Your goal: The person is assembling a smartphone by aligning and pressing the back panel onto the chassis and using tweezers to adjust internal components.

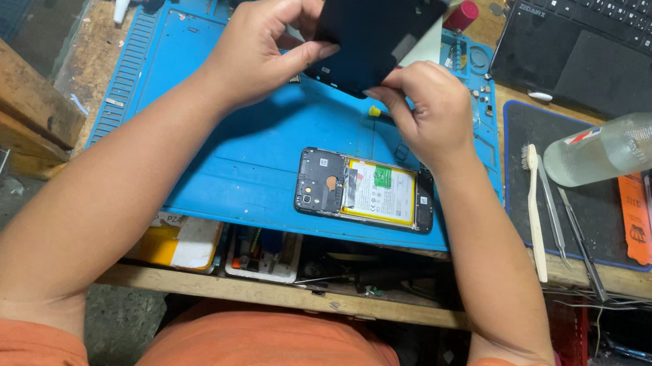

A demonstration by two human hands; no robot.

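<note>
Blue mat [184, 104] on wooden bench [97, 57]

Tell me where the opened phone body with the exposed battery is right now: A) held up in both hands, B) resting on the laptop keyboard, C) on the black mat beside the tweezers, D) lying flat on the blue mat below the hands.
D: the opened phone body lies flat on the blue mat, untouched, while the left hand and right hand hold a separate dark back cover above it.
</note>
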